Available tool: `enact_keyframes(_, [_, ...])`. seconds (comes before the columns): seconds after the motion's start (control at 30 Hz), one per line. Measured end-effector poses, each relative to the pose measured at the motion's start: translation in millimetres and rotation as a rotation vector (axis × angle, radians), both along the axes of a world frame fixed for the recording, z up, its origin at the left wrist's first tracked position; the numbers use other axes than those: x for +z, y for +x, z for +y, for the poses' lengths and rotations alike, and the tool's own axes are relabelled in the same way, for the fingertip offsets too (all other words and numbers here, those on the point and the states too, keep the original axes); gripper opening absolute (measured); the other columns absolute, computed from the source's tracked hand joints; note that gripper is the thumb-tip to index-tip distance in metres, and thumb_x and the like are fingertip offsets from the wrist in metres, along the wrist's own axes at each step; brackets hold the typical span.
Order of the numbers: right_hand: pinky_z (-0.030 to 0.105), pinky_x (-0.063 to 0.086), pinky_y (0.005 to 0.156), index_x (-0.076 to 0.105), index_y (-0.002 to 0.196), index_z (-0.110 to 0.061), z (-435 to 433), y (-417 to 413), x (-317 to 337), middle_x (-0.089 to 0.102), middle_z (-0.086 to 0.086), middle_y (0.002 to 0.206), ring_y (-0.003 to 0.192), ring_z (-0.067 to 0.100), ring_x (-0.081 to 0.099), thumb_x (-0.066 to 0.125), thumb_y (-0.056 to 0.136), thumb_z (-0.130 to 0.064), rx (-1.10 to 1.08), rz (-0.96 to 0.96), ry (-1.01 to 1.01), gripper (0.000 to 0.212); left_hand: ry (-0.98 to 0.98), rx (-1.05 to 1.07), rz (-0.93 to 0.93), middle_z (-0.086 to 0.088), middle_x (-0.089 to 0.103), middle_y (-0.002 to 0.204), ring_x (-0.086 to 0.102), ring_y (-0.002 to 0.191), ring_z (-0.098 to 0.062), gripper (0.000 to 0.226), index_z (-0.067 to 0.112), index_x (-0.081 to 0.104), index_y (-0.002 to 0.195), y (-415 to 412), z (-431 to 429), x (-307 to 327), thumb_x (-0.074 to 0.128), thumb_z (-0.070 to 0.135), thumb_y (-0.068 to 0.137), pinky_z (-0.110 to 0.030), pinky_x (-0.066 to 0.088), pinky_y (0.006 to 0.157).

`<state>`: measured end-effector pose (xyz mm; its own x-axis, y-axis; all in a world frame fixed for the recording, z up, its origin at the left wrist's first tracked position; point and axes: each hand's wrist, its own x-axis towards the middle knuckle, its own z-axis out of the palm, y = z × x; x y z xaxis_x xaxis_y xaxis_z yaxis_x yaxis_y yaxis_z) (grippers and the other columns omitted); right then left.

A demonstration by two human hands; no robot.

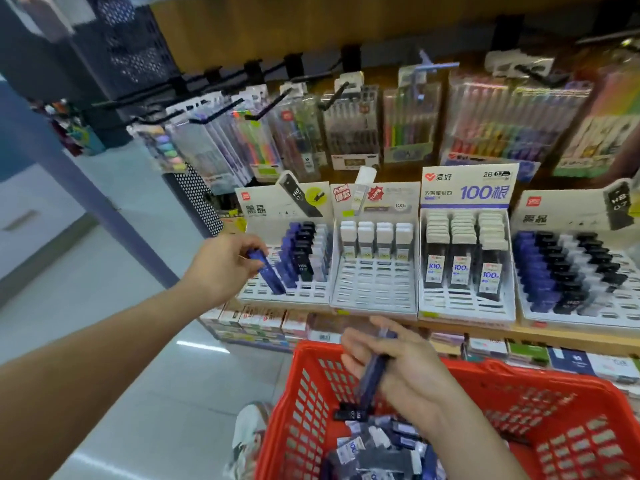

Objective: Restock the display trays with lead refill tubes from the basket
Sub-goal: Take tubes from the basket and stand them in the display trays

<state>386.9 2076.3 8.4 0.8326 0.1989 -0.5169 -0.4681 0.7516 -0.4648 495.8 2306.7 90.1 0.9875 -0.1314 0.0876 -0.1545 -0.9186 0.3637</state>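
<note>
Blue lead refill tube [268, 273] is in the left hand [225, 263]: thumb + fingertips pinch its upper end. The rest slants down to the right, lower end at the near-left slots of the leftmost display tray [311, 294]. Can't tell if the tip sits in a slot or is just over it. That tray has blue, black + pale tubes in rows toward its far right; near slots bare.

Right hand [398, 362] is nearer, over the far-left part of the red basket [304, 393], fingers curled round a small bundle of dark blue tubes [372, 379]; count too blurred to tell. Below it, on the basket bottom, lies a loose heap of tubes [377, 448]: blue, black, some w/ white labels.

Right of the leftmost tray, side by side on the wooden shelf [561, 336]:
- 2nd tray [374, 289], w/ one far row of white-capped tubes.
- 3rd tray [460, 304], w/ "100"-labelled tubes in three columns.
- 4th tray [571, 322], mostly filled w/ blue, black + pale rows, cut off at the right edge.

Each tray has a printed header card at the back.

Far behind the trays, pen + highlighter packs [349, 133] hang on black hooks. Under the shelf edge is a row of small boxes [263, 320]. Left: pale floor [121, 237].
</note>
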Motion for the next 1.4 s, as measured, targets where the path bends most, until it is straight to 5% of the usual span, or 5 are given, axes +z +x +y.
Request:
enact_keyframes(0.27, [0.021, 0.036, 0.037, 0.052, 0.121, -0.002, 8, 22, 6, 0.072, 0.023, 0.107, 0.05, 0.016, 0.052, 0.055, 0.085, 0.006, 0.008, 0.007, -0.151, 0.036, 0.01, -0.163, -0.028, -0.003, 0.064, 0.08, 0.058, 0.077, -0.023, 0.012, 0.013, 0.072, 0.094, 17, -1, -37, 0.068, 0.007, 0.084, -0.031, 0.047, 0.072])
enact_keyframes(0.63, [0.027, 0.055, 0.046, 0.061, 0.114, -0.008, 20, 38, 24, 0.075, 0.017, 0.089, 0.055, 0.024, 0.067, 0.046, 0.104, -0.019, 0.178, -0.069, -0.208, 0.021, 0.046, -0.236, -0.062, -0.006, 0.065, 0.098, 0.058, 0.085, -0.022, 0.024, 0.009, 0.068, 0.114, 20, 9, -65, 0.054, 0.007, 0.095, -0.022, 0.039, 0.075])
enact_keyframes(1.07, [0.019, 0.036, 0.035, 0.065, 0.112, -0.008, 19, 34, 17, 0.061, 0.007, 0.065, 0.041, 0.012, 0.047, 0.06, 0.093, -0.037, 0.325, -0.238, -0.432, 0.034, -0.046, -0.084, -0.132, 0.006, 0.053, 0.094, 0.048, 0.085, -0.013, 0.029, 0.022, 0.063, 0.105, 17, -11, -48, 0.064, 0.009, 0.079, -0.025, 0.04, 0.073])
enact_keyframes(1.27, [0.016, 0.024, 0.035, 0.066, 0.103, -0.012, 10, 33, 21, 0.048, 0.003, 0.05, 0.032, 0.008, 0.033, 0.052, 0.096, -0.043, 0.308, -0.243, -0.404, 0.035, -0.814, -0.217, 0.818, -0.006, 0.07, 0.092, 0.065, 0.087, -0.018, 0.029, 0.014, 0.069, 0.109, -5, -49, -7, 0.07, 0.017, 0.08, -0.035, 0.053, 0.09])
enact_keyframes(1.4, [0.013, 0.017, 0.033, 0.063, 0.104, -0.008, 0, 35, 27, 0.043, 0.001, 0.048, 0.03, 0.004, 0.025, 0.05, 0.095, -0.045, 0.349, -0.211, -0.208, 0.041, -0.934, -0.242, 0.772, -0.009, 0.07, 0.078, 0.067, 0.075, -0.015, 0.021, 0.007, 0.067, 0.09, -9, -57, -13, 0.071, 0.017, 0.071, -0.032, 0.056, 0.085])
